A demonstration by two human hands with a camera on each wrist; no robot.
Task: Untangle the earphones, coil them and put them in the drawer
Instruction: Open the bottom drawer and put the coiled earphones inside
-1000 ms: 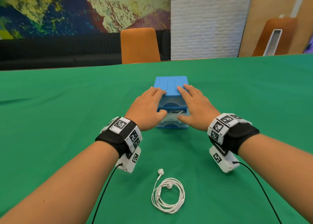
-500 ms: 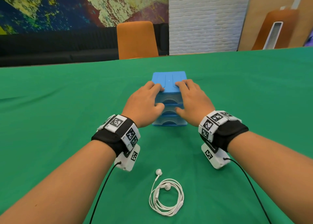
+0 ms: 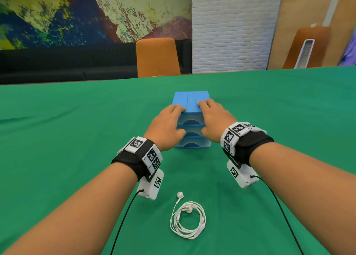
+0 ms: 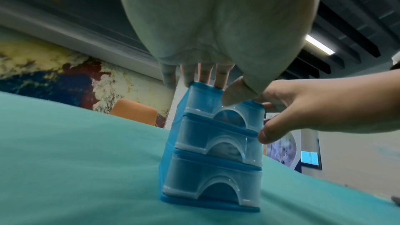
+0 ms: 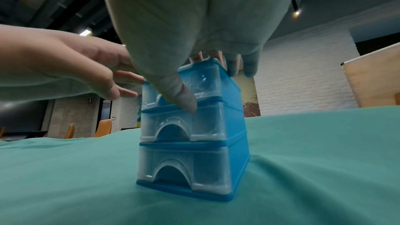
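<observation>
Both hands are resting on the small blue drawer unit (image 3: 190,119) near the middle of the green table (image 3: 77,139). The left hand (image 3: 166,126) and right hand (image 3: 215,122) are lying flat with relaxed fingers on its top edge, thumbs against the clear drawer fronts, holding nothing. The earphones (image 3: 187,219) are lying already coiled near the table's near edge, well apart from the unit (so coiling looks done). All three drawers are sitting closed; the next move probably calls for pulling one open. Whatever sits inside the frosted drawers is hard to make out.
</observation>
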